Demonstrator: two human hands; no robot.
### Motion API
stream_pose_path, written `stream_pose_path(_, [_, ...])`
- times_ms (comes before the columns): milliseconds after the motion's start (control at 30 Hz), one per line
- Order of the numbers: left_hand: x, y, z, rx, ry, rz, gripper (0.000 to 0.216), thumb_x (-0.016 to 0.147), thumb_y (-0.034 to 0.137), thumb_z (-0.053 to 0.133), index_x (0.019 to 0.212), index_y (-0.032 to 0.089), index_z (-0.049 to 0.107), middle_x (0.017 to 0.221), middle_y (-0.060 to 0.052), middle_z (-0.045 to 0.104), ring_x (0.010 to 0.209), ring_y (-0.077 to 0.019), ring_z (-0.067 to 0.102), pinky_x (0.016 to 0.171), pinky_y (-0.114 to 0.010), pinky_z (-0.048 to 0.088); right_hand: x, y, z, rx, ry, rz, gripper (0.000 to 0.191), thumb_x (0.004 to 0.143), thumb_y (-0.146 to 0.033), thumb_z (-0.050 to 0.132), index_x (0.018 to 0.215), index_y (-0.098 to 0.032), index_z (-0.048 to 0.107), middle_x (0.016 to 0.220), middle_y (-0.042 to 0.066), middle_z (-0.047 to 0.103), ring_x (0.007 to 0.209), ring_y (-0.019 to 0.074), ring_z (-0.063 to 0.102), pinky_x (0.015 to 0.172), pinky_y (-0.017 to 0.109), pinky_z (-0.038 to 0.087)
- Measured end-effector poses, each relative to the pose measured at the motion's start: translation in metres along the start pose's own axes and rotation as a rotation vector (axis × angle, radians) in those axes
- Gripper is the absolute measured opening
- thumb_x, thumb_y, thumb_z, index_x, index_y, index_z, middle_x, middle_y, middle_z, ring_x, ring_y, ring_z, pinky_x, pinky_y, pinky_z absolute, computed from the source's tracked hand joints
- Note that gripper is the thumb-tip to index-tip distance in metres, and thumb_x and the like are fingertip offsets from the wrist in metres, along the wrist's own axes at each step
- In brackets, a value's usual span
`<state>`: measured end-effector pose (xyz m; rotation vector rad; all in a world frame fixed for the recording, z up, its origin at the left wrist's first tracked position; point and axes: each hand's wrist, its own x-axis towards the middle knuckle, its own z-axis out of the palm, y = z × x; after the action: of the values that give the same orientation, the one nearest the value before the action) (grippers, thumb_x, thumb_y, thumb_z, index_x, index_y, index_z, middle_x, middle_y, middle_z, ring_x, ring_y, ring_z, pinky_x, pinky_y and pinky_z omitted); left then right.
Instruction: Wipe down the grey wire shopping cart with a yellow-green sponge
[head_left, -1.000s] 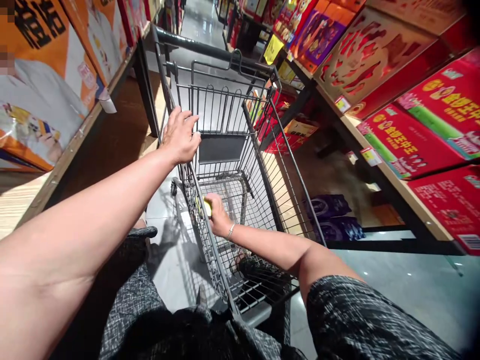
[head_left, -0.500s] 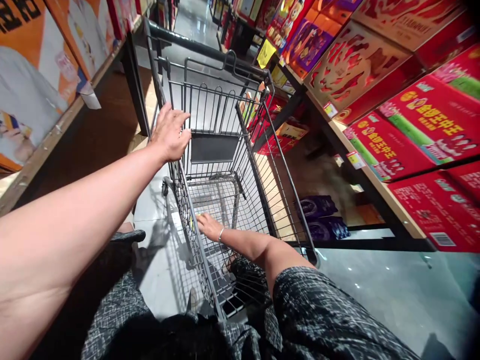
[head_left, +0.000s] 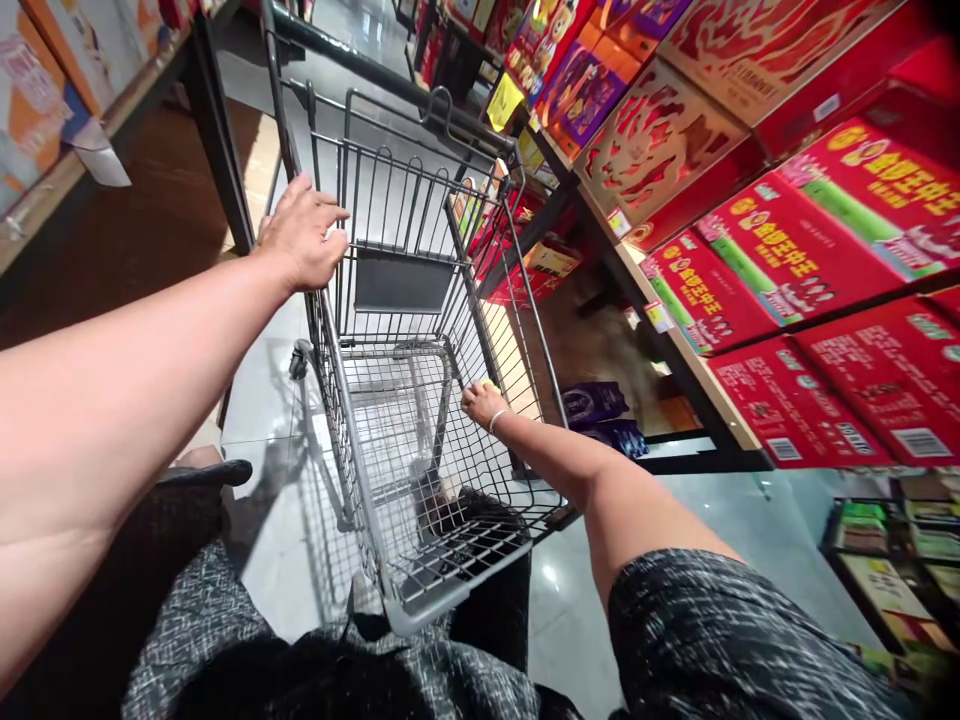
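As the head view looks down, a dark grey wire-metal shopping cart (head_left: 363, 470) fills the middle, its black bar handle (head_left: 360, 55) at the far end. Left hand (head_left: 304, 235): palm on the cart's left rim, grip apart, fingers spread loosely. Right hand (head_left: 482, 402), wearing a thin silver bracelet (head_left: 496, 420), is over the basket near its right wall (can't tell if touching); grip closed on a small yellow-green item (head_left: 489, 384), mostly hidden. Red cardboard boxes with yellow lettering (head_left: 765, 250) stacked on right shelf; dark purple packages (head_left: 592, 402) lower down, beyond the cart's right side.
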<state>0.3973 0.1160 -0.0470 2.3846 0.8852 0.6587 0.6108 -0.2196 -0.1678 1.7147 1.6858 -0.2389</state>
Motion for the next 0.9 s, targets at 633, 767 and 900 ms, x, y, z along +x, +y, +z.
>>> stream_pose_path(633, [-0.061,0.023,0.005,0.020,-0.075,-0.032,0.046,0.080,0.042,0.044,0.117,0.029,0.066,0.160,0.010,0.026,0.149,-0.0311,0.009,0.120,-0.063,0.012,0.018,-0.039,0.032,0.090,-0.042,0.074,0.045,0.091,-0.008,0.032,0.122,-0.017,0.062,0.132,0.020,0.052,0.129,0.0374,0.036,0.094,0.059,0.040])
stream_pose_path(767, [-0.061,0.026,0.008,-0.073,-0.024,-0.055,0.050,0.078,0.051,0.042,0.116,0.031,0.066,0.159,0.013,0.027,0.148,-0.0313,0.013,0.120,-0.060,0.015,0.023,-0.060,0.044,0.139,-0.051,0.013,0.041,0.094,-0.008,0.033,0.126,-0.018,0.057,0.129,0.017,0.054,0.125,0.0341,0.042,0.092,0.054,0.044])
stream_pose_path(900, [-0.062,0.029,0.008,-0.080,-0.025,-0.076,0.069,0.076,0.071,0.027,0.117,0.032,0.066,0.160,0.016,0.025,0.149,-0.0305,0.013,0.119,-0.055,0.019,0.034,-0.092,0.034,0.182,-0.023,-0.091,0.045,0.089,-0.001,0.040,0.130,-0.018,0.052,0.128,0.014,0.054,0.120,0.0313,0.044,0.093,0.050,0.046])
